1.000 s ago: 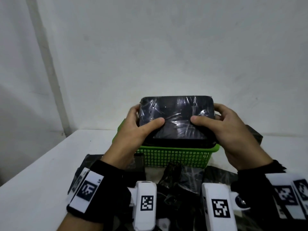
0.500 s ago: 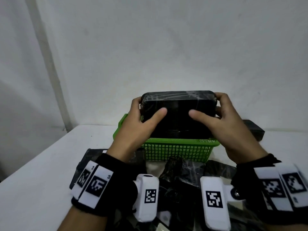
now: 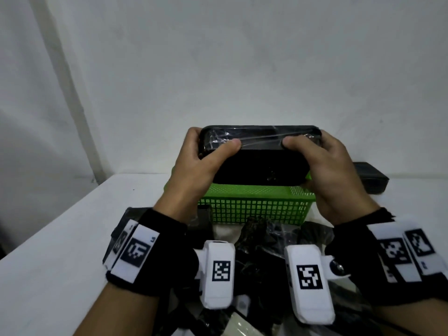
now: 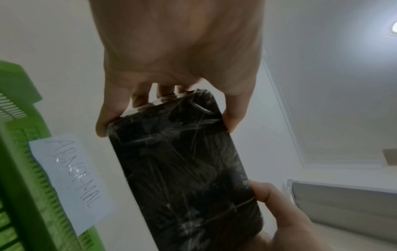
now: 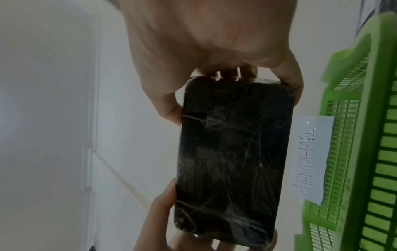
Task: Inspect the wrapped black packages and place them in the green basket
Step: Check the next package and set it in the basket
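A black package [image 3: 261, 163] wrapped in clear film is held level above the green basket [image 3: 254, 209]. My left hand [image 3: 208, 146] grips its left end, thumb on the near side and fingers behind. My right hand [image 3: 308, 141] grips the right end the same way. In the left wrist view the left hand [image 4: 167, 108] clasps the package [image 4: 189, 178] with the right thumb [image 4: 268, 195] at the far end. The right wrist view shows the right hand [image 5: 232, 79] on the package [image 5: 232, 161] beside the basket [image 5: 369, 118].
A paper label reading ABNORMAL [image 5: 311, 161] is stuck on the basket's outer wall. Another black package [image 3: 368, 178] lies on the white table [image 3: 72, 238] at the back right. A pile of film-wrapped black packages [image 3: 264, 241] lies between me and the basket. A wall stands close behind.
Both hands have turned the package over the basket: its broad wrapped face showed before, and now a narrow wrapped edge faces up. The grips have not let go.
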### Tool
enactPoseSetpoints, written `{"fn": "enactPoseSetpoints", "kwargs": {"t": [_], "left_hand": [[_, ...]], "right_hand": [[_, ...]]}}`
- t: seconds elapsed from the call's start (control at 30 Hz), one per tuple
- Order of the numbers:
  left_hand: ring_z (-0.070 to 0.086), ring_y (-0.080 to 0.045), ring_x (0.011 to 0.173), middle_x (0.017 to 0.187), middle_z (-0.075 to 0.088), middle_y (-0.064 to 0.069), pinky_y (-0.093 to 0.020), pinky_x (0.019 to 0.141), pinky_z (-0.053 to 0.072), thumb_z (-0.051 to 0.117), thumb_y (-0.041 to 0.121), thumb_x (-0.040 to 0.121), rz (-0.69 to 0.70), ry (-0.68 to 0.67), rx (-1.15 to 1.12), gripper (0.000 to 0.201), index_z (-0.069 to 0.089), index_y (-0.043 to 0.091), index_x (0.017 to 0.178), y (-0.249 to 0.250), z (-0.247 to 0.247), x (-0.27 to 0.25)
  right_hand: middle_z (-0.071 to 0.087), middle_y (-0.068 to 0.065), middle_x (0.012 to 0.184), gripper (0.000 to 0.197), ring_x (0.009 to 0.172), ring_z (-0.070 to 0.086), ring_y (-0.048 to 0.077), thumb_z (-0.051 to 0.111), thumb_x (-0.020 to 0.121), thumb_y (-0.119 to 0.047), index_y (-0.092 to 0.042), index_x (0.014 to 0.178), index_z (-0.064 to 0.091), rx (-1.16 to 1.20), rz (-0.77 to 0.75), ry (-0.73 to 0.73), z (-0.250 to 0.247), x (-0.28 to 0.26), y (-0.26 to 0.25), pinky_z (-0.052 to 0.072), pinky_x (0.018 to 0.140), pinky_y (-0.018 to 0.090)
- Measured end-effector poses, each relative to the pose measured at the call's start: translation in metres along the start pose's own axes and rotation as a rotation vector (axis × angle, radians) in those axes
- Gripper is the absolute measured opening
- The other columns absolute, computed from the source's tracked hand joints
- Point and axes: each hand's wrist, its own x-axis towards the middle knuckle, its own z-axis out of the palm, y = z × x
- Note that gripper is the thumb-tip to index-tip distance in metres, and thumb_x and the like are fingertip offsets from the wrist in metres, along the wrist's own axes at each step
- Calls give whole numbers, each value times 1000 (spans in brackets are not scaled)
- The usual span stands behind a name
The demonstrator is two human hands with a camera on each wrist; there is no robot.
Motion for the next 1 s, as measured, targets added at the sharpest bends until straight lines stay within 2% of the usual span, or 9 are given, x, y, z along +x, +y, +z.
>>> {"fn": "enactPoseSetpoints", "kwargs": {"t": [0.2, 0.3, 0.37, 0.47, 0.57, 0.63, 0.8, 0.9, 1.0], "left_hand": [[66, -6, 105, 109, 69, 15, -52, 93, 54, 60, 66, 83, -89, 9, -42, 44, 58, 33, 113, 14, 1, -6], [69, -28, 105, 111, 69, 3, -47, 84, 59, 41, 74, 88, -247, -61, -126, 54, 66, 33, 113, 21, -7, -4], [73, -35, 95, 114, 70, -6, -36, 73, 63, 44, 56, 97, -296, -126, -231, 46, 66, 20, 115, 21, -13, -3], [74, -22, 80, 109, 66, -9, -26, 59, 59, 57, 19, 92, -275, -125, -366, 29, 54, 11, 120, 16, -15, 0], [67, -22, 81, 99, 61, -6, -35, 63, 60, 58, -2, 83, -188, -125, -376, 54, 43, 17, 131, 10, -12, -1], [67, -21, 82, 98, 62, -6, -40, 68, 61, 60, -4, 87, -169, -155, -335, 51, 43, 14, 130, 9, -10, -2], [74, -18, 94, 108, 74, -2, -36, 70, 62, 71, 16, 86, -156, -109, -241, 43, 56, 12, 126, 7, -8, -1], [74, -15, 90, 100, 75, 3, -34, 67, 61, 71, 18, 86, -140, -78, -203, 37, 58, 14, 121, 6, -8, -3], [73, -16, 92, 104, 75, 2, -34, 64, 61, 56, 47, 89, -165, -147, -273, 43, 61, 20, 122, 10, -13, -4]], "right_hand": [[72, -6, 78, 16, 77, 69, 12, 78, 78, -17, -17, 87, 66, 41, -132, -44, 1, -5, -8, 54, 70, 29], [67, 2, 91, 30, 91, 64, 20, 82, 71, -36, -22, 89, 63, 10, -168, -143, 0, -6, -10, 54, 83, 39], [61, 1, 100, 29, 101, 61, 19, 71, 79, -53, -27, 88, 62, -8, -113, -148, 5, -5, -7, 48, 93, 37], [57, -1, 128, 44, 119, 57, 17, 54, 76, -71, -39, 106, 58, -20, 15, -3, 8, -1, -1, 43, 107, 46], [71, -2, 110, 50, 99, 69, 16, 68, 91, -32, -29, 135, 42, 90, 169, -2, 5, 0, 0, 58, 84, 48], [74, 1, 103, 47, 93, 71, 19, 69, 91, -14, -18, 134, 49, 83, 182, -45, 0, 0, -1, 62, 77, 44], [74, 7, 107, 48, 89, 74, 17, 71, 83, 2, -11, 126, 56, -2, 83, -18, -3, 2, 4, 57, 75, 30], [74, 5, 107, 49, 93, 74, 18, 73, 82, 2, -12, 127, 57, -17, 78, -25, -2, 3, 9, 58, 81, 35], [74, 7, 112, 41, 103, 73, 23, 71, 89, -4, -13, 127, 59, -16, 51, -31, -2, 2, 6, 58, 94, 43]]}}
